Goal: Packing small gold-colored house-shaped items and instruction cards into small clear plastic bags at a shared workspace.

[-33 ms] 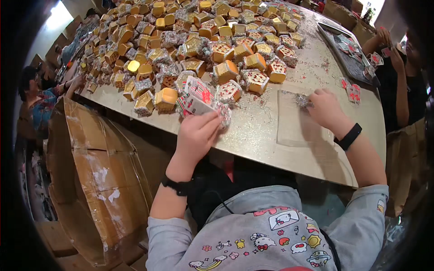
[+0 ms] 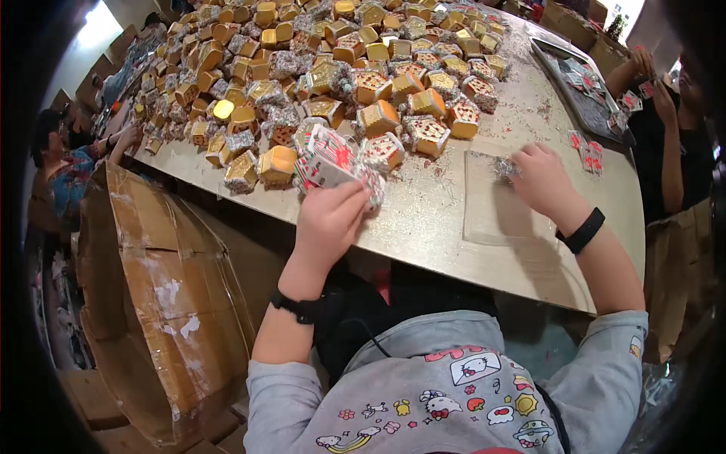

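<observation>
My left hand is closed on a small house-shaped ornament with white, red and striped print and a frosted, glittery edge. It is held just above the table's near edge, against the front of a heap of similar ornaments. My right hand has its fingers bent together over a flat, pale rectangular pad. At its fingertips lies a small silvery, glittery bit. What the fingers grip, if anything, is hidden.
Gold and glittery house-shaped ornaments cover the table's far left. Red-and-white packets lie at right, near a dark tray of packets. A person works at the right, another at the left. A large cardboard box stands at left.
The ornament in my left hand has turned slightly, showing more striped print. My right hand has shifted very slightly left.
</observation>
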Available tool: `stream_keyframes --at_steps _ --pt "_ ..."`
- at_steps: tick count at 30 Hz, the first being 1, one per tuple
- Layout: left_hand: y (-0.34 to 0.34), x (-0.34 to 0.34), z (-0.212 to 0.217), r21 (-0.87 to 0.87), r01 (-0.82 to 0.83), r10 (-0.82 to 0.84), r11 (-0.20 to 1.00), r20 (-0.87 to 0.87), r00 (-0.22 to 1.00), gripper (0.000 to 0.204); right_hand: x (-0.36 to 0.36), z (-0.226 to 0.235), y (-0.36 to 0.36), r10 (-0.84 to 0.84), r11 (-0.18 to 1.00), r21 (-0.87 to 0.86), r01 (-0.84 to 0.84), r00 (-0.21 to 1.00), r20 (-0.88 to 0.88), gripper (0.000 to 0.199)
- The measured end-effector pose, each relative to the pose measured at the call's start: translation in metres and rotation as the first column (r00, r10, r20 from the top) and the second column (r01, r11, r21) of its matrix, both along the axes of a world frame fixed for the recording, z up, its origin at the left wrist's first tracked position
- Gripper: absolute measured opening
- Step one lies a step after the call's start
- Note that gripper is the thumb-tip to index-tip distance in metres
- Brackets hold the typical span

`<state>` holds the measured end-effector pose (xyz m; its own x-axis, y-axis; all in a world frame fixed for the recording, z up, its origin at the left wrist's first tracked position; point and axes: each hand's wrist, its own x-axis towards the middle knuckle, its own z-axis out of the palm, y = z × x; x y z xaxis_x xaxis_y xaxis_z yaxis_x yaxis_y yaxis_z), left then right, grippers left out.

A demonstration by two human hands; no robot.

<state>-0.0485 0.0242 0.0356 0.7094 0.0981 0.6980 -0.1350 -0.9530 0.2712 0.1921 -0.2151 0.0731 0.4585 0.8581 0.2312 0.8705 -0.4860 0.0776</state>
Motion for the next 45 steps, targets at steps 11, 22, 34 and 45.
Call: stream_keyframes --at_steps 11,22,34,45 --pt "-0.016 0.023 -0.042 -0.017 0.085 -0.08 0.996 0.199 0.977 0.031 -0.051 -0.04 0.076 0.161 0.925 -0.354 -0.138 0.986 0.038 0.04" --pt "-0.013 0.021 -0.048 -0.105 0.054 -0.039 0.993 0.135 0.99 0.034 -0.063 -0.021 0.028 0.105 0.846 -0.503 -0.177 0.98 -0.168 0.035" --pt "-0.014 0.023 -0.048 -0.145 0.048 -0.031 0.988 0.121 0.992 0.035 -0.147 -0.034 0.006 0.128 0.977 0.211 -0.019 0.846 -0.518 0.05" --pt "-0.014 0.019 -0.051 -0.179 0.021 -0.008 0.984 0.076 0.997 0.035 -0.116 -0.072 0.042 -0.06 0.997 0.028 0.073 0.945 -0.32 0.067"
